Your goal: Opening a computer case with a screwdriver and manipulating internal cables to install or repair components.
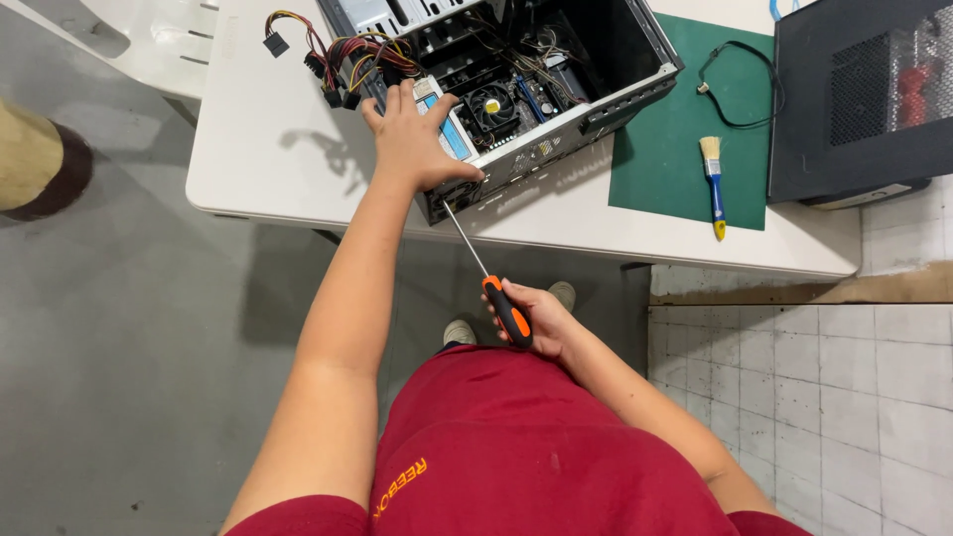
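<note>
Orange-and-black screwdriver [506,310] in right hand [541,323], tip at the open PC case [635,84].
Right hand is clenched round the handle, low near the body; the long shaft runs up-left to the near edge of the case, just under the left hand [412,144]. Left hand lies flat with fingers spread on the case's near corner, pressing, not gripping anything. Case lies on its side on the white surface [268,149], fan and boards exposed, a bundle of coloured cables [338,55] spilling out left. Right of it: green mat [685,169] with a blue-handled brush [713,184] and a black cable [740,84], then a black box [854,99] at the far right.
</note>
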